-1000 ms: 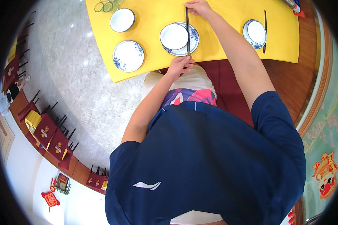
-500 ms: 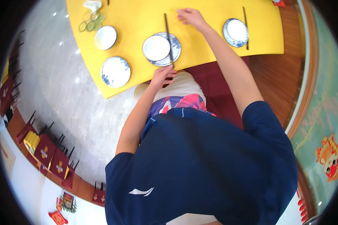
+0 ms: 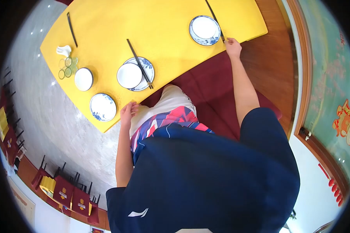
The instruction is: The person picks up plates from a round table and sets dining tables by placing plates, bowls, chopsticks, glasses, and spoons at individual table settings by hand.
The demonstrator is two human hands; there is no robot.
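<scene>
My right hand has its fingers closed at the lower end of black chopsticks, beside a white bowl on a blue-patterned plate. My left hand is at the table's front edge, fingers apart and nothing in it. Above it, a second pair of chopsticks lies across a plate, just right of a white bowl. To the left are a patterned plate and a bowl.
The yellow tablecloth covers the table. Green-tinted glasses, white spoons and more chopsticks are at its left. A dark red cloth-covered seat is below its front edge. Chairs stand far off at lower left.
My right hand has moved right to the far-right chopsticks and closed there. My left hand has moved left, away from the middle chopsticks. The whole view has turned.
</scene>
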